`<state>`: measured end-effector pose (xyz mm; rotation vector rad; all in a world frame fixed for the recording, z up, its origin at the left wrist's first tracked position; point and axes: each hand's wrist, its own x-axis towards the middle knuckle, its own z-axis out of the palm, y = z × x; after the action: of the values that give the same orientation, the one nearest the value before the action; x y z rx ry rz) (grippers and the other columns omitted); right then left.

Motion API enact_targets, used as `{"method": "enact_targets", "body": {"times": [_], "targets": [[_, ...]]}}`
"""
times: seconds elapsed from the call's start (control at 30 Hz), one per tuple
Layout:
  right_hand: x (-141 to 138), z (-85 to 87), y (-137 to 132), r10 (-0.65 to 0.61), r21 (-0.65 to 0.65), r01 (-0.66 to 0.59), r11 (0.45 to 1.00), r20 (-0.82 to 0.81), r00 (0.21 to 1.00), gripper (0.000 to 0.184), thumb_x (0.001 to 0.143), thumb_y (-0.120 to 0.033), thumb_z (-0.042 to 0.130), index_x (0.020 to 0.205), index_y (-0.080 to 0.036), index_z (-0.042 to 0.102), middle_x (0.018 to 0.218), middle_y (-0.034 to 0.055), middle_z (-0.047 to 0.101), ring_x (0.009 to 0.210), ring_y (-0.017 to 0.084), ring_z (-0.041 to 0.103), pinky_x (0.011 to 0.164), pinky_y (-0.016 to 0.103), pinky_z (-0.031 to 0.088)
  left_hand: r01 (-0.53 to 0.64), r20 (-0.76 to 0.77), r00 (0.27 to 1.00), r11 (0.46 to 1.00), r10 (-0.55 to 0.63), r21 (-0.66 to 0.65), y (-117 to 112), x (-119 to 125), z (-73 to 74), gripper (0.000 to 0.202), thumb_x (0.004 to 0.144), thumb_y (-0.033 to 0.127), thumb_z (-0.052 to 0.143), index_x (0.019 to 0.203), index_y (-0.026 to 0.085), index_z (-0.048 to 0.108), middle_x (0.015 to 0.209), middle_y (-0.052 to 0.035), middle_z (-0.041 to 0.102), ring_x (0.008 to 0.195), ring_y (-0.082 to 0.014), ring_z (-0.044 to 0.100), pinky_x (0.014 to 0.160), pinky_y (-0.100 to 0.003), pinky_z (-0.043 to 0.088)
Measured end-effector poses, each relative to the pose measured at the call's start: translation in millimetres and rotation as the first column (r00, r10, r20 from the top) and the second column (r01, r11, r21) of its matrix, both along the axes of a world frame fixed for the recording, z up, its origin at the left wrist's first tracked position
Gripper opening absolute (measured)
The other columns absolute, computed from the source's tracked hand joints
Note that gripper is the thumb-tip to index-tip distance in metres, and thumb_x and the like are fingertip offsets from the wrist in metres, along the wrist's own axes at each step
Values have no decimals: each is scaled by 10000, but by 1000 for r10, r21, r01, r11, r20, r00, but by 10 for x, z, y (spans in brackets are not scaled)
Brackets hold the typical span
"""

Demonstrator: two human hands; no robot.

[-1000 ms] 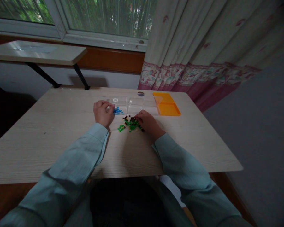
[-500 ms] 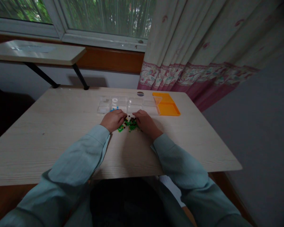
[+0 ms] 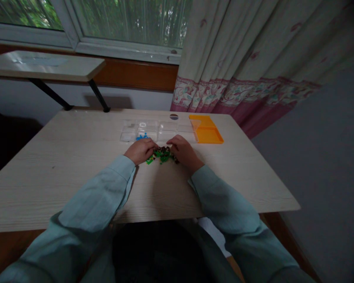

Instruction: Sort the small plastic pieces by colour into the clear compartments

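- Fingertips of the left hand (image 3: 139,151) meet at the left edge of a loose pile of small pieces (image 3: 164,156); thumb and forefinger are close together, but I cannot tell whether they pinch anything.
- The right hand (image 3: 184,152) is at the pile's right edge, fingers bent and forefinger reaching left over its far side; whether a piece is between its fingertips cannot be told.
- For handling bits this tiny, I would keep both wrists low, nudge 1 piece clear with a fingertip, then grip it lightly by its edges; a wide sweep could scatter the rest.
- The pile lies on the table between the 2 hands: green, dark brown and some yellowish bits, apparently hard plastic, too small for exact shapes.
- Just beyond is a clear tray (image 3: 167,136), thin, glossy, seemingly rigid, with low walls dividing it into rectangular compartments in 2 rows.
- Blue pieces (image 3: 142,136) sit in a near-row compartment, left of the tray's middle.
- At the tray's right end is a flat, opaque orange tray (image 3: 210,135) with a raised ridge across it.
- Underneath, the table (image 3: 76,177) has a pale, wood-grained top.
- Farther off, a patterned curtain (image 3: 221,67) hangs in soft folds.
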<state>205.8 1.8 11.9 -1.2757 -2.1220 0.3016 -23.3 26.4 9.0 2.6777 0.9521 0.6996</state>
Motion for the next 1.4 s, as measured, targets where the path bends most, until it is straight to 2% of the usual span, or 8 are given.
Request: {"method": "enact_targets", "body": {"times": [0.17, 0.27, 0.4, 0.53, 0.67, 1.0, 1.2, 1.4], "targets": [[141, 53, 6, -82, 1, 82, 997, 18, 996, 249, 799, -70, 478, 873, -156, 700, 890, 86, 624, 870, 192, 567, 850, 317, 447, -18, 48, 999, 998, 21, -56, 21, -125, 134, 285, 869, 243, 496, 1083, 222, 682, 885, -46, 662, 807, -163, 621, 741, -295, 500], [248, 98, -13, -34, -94, 41, 995, 80, 996, 212, 797, -113, 541, 910, -157, 714, 858, 68, 636, 777, 162, 568, 786, 289, 454, 3, 49, 999, 954, 12, -299, 21, -173, 210, 240, 837, 326, 568, 1013, 210, 683, 708, -12, 642, 611, -131, 599, 586, -258, 482], [406, 154, -31, -48, -172, 72, 982, 139, 989, 208, 780, -181, 625, 962, -152, 722, 832, 59, 643, 709, 144, 558, 729, 272, 458, 52, 74, 997, 694, 2, -719, -36, -214, 288, 204, 805, 389, 620, 863, 199, 574, 594, 27, 607, 476, -118, 598, 463, -235, 465], [450, 121, -8, -93, -140, 122, 983, 195, 976, 234, 771, -87, 580, 950, -130, 725, 855, 84, 648, 764, 166, 567, 759, 288, 459, 79, 75, 997, 427, -28, -901, -132, -234, 307, 378, 706, 378, 739, 807, 216, 413, 540, 63, 587, 462, -141, 627, 424, -211, 462], [344, 46, 10, -131, -65, 148, 987, 211, 969, 246, 814, -63, 511, 925, -131, 720, 898, 103, 631, 853, 183, 563, 826, 297, 448, 44, 33, 999, 329, -40, -943, -170, -209, 231, 442, 679, 353, 758, 776, 219, 348, 504, 97, 551, 406, -111, 597, 395, -159, 407], [-16, 14, -32, -94, -115, 118, 986, 195, 976, 272, 850, -48, 477, 973, -106, 712, 939, 114, 618, 913, 182, 574, 855, 280, 452, 43, 38, 999, 624, -22, -780, -189, 40, 225, 220, 740, 262, 663, 796, 186, 464, 568, 64, 548, 470, -90, 542, 450, -190, 414], [122, 109, -35, -93, -104, 102, 989, 92, 991, 233, 809, -67, 563, 987, -117, 705, 943, 99, 635, 887, 170, 580, 844, 286, 455, 119, 191, 981, 704, 23, -700, -89, 19, 158, 230, 765, 343, 655, 811, 171, 508, 595, 58, 510, 497, -82, 496, 470, -187, 369], [345, 349, -125, 29, -519, 61, 852, 162, 986, 434, 698, -226, 759, 1118, -158, 676, 857, 52, 670, 705, 145, 588, 670, 256, 450, -146, 209, 956, 951, 207, -274, -6, 8, 90, 189, 834, 271, 552, 959, 155, 633, 727, 7, 538, 647, -112, 500, 623, -236, 417]]}}
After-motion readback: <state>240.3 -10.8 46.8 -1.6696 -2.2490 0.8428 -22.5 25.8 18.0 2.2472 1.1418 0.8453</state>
